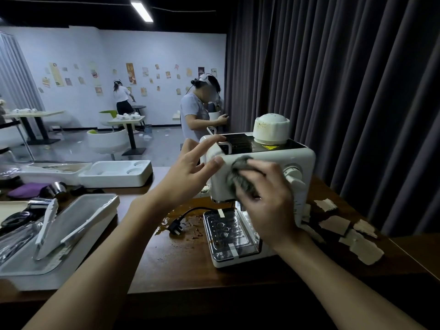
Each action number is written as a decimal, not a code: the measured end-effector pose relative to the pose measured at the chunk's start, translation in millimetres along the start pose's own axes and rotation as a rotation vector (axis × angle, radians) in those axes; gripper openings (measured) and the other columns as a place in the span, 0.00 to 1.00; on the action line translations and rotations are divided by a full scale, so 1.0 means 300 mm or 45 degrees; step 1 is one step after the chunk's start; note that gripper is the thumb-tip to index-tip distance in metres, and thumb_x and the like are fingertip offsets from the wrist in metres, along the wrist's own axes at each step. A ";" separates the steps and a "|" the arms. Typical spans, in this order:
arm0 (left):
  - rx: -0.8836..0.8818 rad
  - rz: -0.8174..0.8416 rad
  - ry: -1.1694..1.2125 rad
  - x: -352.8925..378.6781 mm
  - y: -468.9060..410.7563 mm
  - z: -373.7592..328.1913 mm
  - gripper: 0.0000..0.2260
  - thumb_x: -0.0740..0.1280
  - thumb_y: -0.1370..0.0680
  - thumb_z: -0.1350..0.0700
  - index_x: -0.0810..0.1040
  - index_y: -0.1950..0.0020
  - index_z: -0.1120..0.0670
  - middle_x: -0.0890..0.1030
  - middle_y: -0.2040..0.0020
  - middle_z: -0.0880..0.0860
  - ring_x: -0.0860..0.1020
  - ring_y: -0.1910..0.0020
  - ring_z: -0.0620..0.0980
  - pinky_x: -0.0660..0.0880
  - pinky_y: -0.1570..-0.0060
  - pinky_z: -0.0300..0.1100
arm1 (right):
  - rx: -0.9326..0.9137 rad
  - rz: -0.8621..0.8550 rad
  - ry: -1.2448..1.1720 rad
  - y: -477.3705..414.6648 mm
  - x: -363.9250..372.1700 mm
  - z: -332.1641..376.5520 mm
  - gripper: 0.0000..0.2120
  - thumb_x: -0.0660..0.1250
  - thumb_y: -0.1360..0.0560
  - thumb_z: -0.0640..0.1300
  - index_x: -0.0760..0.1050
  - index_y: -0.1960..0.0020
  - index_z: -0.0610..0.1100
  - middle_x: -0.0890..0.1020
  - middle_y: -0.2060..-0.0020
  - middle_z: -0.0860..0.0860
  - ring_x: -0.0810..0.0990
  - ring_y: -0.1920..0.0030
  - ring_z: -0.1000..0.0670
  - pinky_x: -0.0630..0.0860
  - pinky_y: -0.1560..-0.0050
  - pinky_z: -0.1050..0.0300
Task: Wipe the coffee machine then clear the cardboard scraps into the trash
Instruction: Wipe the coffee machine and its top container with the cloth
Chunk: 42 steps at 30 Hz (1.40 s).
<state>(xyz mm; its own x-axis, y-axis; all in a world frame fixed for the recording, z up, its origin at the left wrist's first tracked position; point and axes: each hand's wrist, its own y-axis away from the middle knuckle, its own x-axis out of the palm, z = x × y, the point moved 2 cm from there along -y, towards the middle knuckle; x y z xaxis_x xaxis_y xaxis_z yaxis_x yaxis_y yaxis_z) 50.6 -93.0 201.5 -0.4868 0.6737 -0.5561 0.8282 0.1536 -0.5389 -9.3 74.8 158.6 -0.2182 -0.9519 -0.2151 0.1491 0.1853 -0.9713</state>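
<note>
A white coffee machine [302, 160] stands on the brown table [171, 260], with a clear drip tray [226, 232] at its base. My right hand [266, 203] presses a grey cloth [238, 172] against the machine's front panel. My left hand [190, 170] rests on the machine's upper left corner, fingers spread, thumb on the front edge. Torn cardboard scraps [357, 239] lie on the table to the right of the machine.
A black plug and cord [177, 226] lie in a brown spill left of the drip tray. White foam trays [116, 172] and a plastic-wrapped tray [71, 225] fill the table's left side. A dark curtain [357, 79] hangs behind. Two people stand farther back.
</note>
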 end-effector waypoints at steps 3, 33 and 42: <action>0.000 0.002 -0.016 -0.001 -0.001 0.004 0.20 0.60 0.22 0.42 0.63 0.30 0.36 0.67 0.43 0.52 0.65 0.48 0.19 0.63 0.53 0.14 | 0.109 -0.160 -0.007 -0.015 0.001 0.002 0.13 0.74 0.28 0.36 0.77 0.46 0.37 0.79 0.53 0.42 0.80 0.52 0.41 0.78 0.51 0.45; -0.009 -0.105 -0.076 0.026 -0.012 0.006 0.30 0.63 0.30 0.30 0.67 0.30 0.37 0.68 0.38 0.48 0.69 0.37 0.44 0.77 0.42 0.44 | 0.310 -0.096 0.118 0.015 -0.040 -0.016 0.18 0.76 0.32 0.34 0.80 0.43 0.35 0.78 0.49 0.42 0.75 0.46 0.50 0.68 0.40 0.68; 0.105 -0.130 -0.306 0.030 -0.038 -0.076 0.14 0.66 0.22 0.51 0.76 0.36 0.43 0.60 0.30 0.46 0.69 0.53 0.30 0.67 0.47 0.23 | 0.154 0.138 0.151 -0.029 -0.057 -0.032 0.22 0.76 0.32 0.35 0.78 0.39 0.37 0.78 0.45 0.43 0.77 0.43 0.44 0.75 0.41 0.53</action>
<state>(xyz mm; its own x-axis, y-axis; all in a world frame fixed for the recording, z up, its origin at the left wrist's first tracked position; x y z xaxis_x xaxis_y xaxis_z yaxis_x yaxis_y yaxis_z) 43.2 -72.2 217.1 -0.6266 0.4653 -0.6253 0.7509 0.1455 -0.6442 -16.0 91.8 169.8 -0.3059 -0.8911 -0.3353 0.2909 0.2479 -0.9241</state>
